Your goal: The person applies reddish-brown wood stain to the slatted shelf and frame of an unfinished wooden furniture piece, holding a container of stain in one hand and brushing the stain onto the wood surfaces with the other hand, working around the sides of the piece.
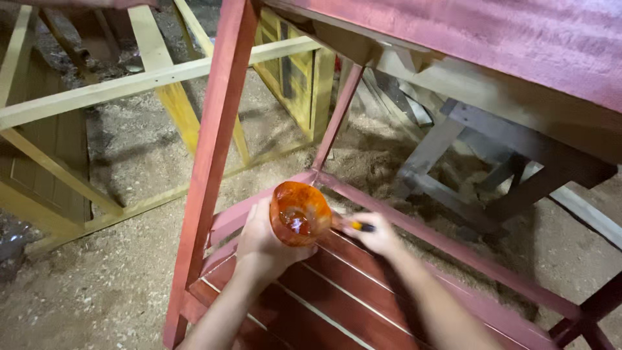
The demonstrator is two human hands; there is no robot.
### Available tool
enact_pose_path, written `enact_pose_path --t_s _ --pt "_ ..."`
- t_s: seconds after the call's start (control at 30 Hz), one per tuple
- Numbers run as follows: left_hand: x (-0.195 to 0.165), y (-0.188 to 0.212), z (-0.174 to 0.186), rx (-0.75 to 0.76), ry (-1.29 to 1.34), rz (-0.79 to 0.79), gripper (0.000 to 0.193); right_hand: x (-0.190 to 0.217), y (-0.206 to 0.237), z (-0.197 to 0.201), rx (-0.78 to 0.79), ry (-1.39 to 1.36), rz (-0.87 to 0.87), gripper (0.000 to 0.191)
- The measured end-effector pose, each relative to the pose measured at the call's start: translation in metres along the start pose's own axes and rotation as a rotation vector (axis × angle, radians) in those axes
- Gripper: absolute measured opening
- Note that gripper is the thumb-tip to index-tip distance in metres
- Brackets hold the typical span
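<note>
Orange-stained plastic cup (299,212), cut-bottle type, is sitting in left hand (262,243), fingers wrapping its back, above red slatted shelf (363,291). Right hand (379,234) is pinching a brush handle (360,226), tip blurred. Cup prob. light, thin-walled, slippery w/ wet stain; best gripping round the body.

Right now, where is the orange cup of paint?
In the head view, the orange cup sits centre frame in the left hand, above the red slatted shelf, beside the right hand holding a brush.

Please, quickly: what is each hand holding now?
Left hand: closed around an orange container of red liquid.
Right hand: closed on a thin brush handle; blurred.
</note>
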State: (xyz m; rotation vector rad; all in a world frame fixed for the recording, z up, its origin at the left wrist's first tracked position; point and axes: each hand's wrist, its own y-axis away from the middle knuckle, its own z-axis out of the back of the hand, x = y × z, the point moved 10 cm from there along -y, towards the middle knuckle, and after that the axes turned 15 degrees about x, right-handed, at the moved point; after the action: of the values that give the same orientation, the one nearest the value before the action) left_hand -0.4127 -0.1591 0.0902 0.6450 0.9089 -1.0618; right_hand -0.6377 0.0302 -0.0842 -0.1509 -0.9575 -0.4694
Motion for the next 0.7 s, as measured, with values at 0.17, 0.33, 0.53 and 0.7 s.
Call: enact_pose_path --t_s 0.17,0.33,0.53,0.7 --pt "-0.008 -0.001 0.014 -0.061 0.015 -0.089 0.094 -0.006 0.082 0.061 0.011 -0.008 -0.197 0.021" --pt "0.002 0.012 0.016 -0.027 0.061 -0.001 0.095 -0.035 0.057 0.065 -0.322 -0.383 -0.323 0.026" --pt "0.004 0.010 0.014 -0.043 -0.037 -0.039 0.101 -0.044 -0.042 -0.017 -0.449 -0.677 -0.303 0.028" --pt "0.012 0.005 0.005 -0.010 0.311 -0.056 0.096 -0.049 -0.017 -0.008 -0.412 -0.574 -0.510 0.030"
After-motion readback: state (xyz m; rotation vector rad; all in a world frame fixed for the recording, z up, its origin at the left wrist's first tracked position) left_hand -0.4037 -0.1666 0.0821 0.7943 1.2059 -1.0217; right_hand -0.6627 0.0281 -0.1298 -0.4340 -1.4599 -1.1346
